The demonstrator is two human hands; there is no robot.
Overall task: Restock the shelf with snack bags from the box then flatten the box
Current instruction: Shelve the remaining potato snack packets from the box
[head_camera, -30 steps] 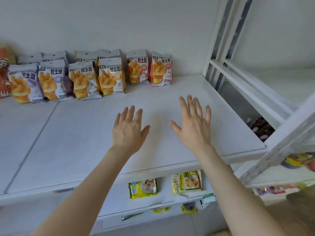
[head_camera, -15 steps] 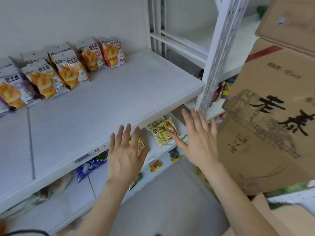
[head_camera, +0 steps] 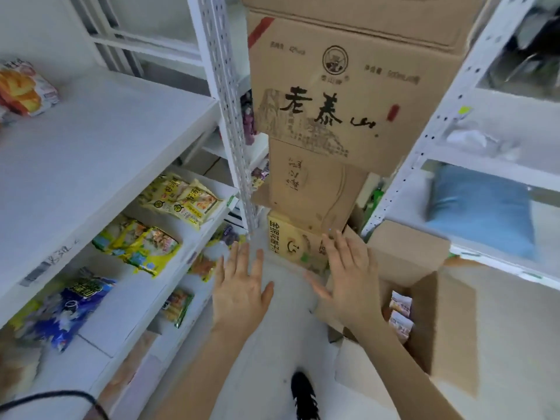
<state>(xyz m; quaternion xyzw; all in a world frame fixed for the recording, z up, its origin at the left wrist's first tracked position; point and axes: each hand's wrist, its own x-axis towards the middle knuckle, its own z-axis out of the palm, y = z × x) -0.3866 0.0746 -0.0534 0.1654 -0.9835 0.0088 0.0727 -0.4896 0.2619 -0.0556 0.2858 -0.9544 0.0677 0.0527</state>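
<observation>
Hands out in front over the floor (head_camera: 281, 344), backs up. Left hand (head_camera: 239, 294) with fingers straight and spread, holding nothing, just beside the front edge of the lower shelf boards. Right hand (head_camera: 348, 277) likewise flat and spread, empty, in front of the left-hand flaps of the open box (head_camera: 439, 313); contact with the cardboard not clear. Box on the floor at lower right, flaps up, near the foot of the right-hand shelving. Snack bags (head_camera: 400, 316) inside it, two tops showing by its left wall, just right of the right forearm. Shelf (head_camera: 91, 153) at upper left a white board, one orange-printed packet (head_camera: 24, 89) at its far left edge. Yellow packets (head_camera: 181, 201) on the board below, yellow-green ones (head_camera: 139, 247) one level further down, blue packet (head_camera: 69, 307) at lower left. Stack of brown cartons (head_camera: 348, 116) straight ahead between the two shelf units, small yellow carton (head_camera: 291, 241) at its base, just beyond the fingertips. Blue bundle (head_camera: 481, 207) on the right-hand shelving. Black shoe (head_camera: 303, 392) at the bottom edge.
</observation>
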